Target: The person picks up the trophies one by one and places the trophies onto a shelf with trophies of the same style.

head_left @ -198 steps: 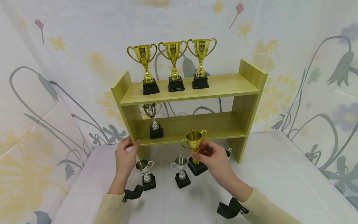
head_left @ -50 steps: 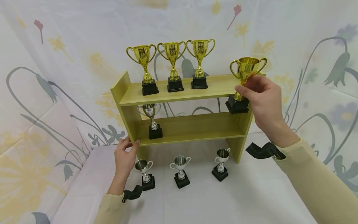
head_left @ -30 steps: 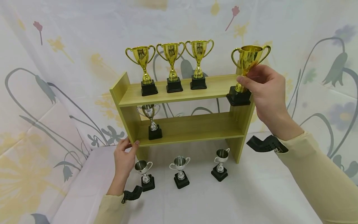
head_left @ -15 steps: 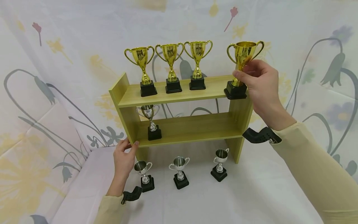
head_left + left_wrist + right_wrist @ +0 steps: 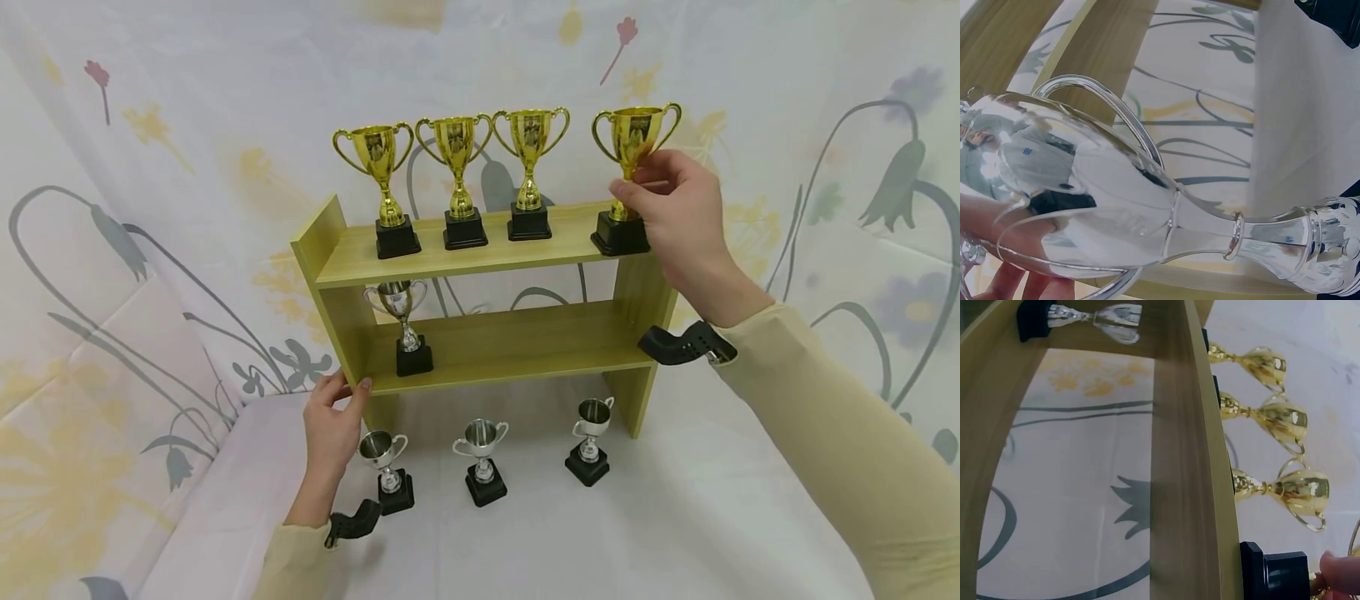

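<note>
My right hand (image 5: pixel 684 223) pinches the stem of a gold trophy (image 5: pixel 632 132) at the right part of the wooden shelf (image 5: pixel 517 337). This trophy is upright, and its black base (image 5: pixel 1282 575) is right at the top board's front edge in the right wrist view. Three gold trophies (image 5: pixel 457 142) stand to its left on the top board. With thumb in front and fingers behind, my left hand (image 5: pixel 332 433) grips the shelf's left side panel. A silver trophy (image 5: pixel 411 354) stands on the middle board near that hand. Another silver trophy (image 5: pixel 1110 194) fills the left wrist view.
Three silver trophies with black bases stand on the white tablecloth (image 5: pixel 510 550) before the shelf: a left one (image 5: pixel 393 490), a middle one (image 5: pixel 485 482) and a right one (image 5: pixel 588 462). Behind rises a flower-patterned cloth (image 5: pixel 247 83).
The right hand has carried the gold trophy from low before the shelf up to the top board's right part, lately shifting it left. The left hand keeps its grip on the shelf.
</note>
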`<state>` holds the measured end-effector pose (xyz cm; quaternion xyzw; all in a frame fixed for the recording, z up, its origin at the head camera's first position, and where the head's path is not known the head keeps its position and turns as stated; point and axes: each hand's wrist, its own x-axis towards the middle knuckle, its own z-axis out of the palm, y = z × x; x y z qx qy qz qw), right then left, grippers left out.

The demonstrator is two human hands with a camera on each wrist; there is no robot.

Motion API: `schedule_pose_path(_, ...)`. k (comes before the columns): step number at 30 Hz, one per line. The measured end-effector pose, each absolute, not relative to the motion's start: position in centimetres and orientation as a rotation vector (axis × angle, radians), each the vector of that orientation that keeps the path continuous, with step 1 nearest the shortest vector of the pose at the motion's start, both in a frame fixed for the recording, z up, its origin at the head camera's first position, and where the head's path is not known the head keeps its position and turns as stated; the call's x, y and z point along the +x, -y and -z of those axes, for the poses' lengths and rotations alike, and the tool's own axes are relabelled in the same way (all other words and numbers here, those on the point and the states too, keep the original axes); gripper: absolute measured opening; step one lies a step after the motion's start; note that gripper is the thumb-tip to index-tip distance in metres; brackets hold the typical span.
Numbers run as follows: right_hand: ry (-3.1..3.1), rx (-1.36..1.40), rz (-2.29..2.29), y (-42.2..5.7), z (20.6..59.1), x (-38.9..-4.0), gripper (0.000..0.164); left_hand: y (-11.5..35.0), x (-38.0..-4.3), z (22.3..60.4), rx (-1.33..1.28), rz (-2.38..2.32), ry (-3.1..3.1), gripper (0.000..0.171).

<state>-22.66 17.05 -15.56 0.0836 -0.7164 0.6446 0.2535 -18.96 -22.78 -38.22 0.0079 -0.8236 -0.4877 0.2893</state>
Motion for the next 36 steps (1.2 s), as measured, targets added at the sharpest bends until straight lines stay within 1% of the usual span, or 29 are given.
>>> schedule_pose_path(9,2.112,0.168,-1.626,-16.8,15.1,-23.1,0.036,22.6,-18.9,38.0,0.022,1.316,2.198,0.036)
schedule_pose_path(18,2.226,0.105,-1.425,-16.4,14.9,-23.5,0.031,22.6,-18.9,38.1,0.018,1.315,2.191,0.036)
schedule_pose_path(24,2.294,0.076,-1.303,-16.1,15.0,-23.8,0.039,22.7,-18.6,38.2,0.03,1.322,2.191,0.037)
schedule_pose_path(30,2.305,0.055,-1.3,-15.9,14.9,-24.2,0.038,22.7,-18.7,38.1,0.014,1.331,2.179,0.035)
schedule_pose_path(36,2.328,0.034,-1.298,-15.7,14.8,-24.7,0.044,22.6,-18.7,37.9,0.021,1.338,2.176,0.035)
